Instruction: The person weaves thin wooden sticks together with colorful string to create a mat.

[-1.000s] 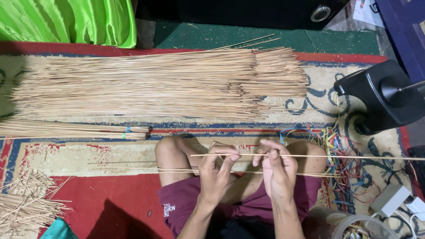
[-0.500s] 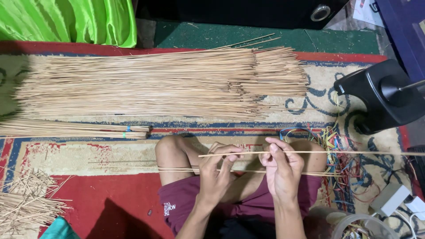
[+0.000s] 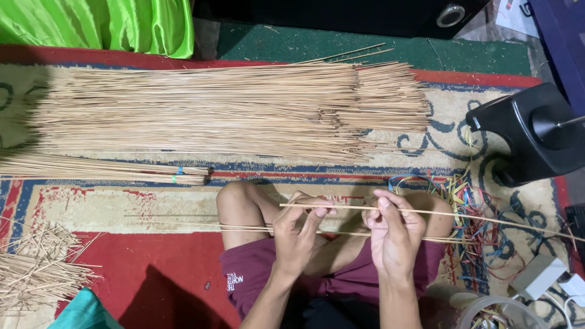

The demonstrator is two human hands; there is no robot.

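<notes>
A thin stick is lying level across the person's lap, running from just left of the left hand out past the right knee toward the right edge of the view. Both hands are pinching it. The left hand's fingertips are closing around its left end, thumb underneath, and the right hand is gripping it a little farther along with thumb and forefinger pressed together on the wood. Each grip is tight on the stick, with the other fingers curling loosely.

A second stick is resting lower down across the bare knees, just beneath the held one and passing behind the hands.

The person is sitting cross-legged in maroon shorts on a patterned rug. Beside the right knee a tangle of coloured rubber bands is spreading over the rug. Above the knees, well apart from the hands, a wide pile of long sticks is lying side by side. A smaller bundle, tied with a blue band, is sitting below that pile on the left. Short offcuts are gathering at the lower left. A black stand base is standing at the right, and green cloth is showing at the top left.
</notes>
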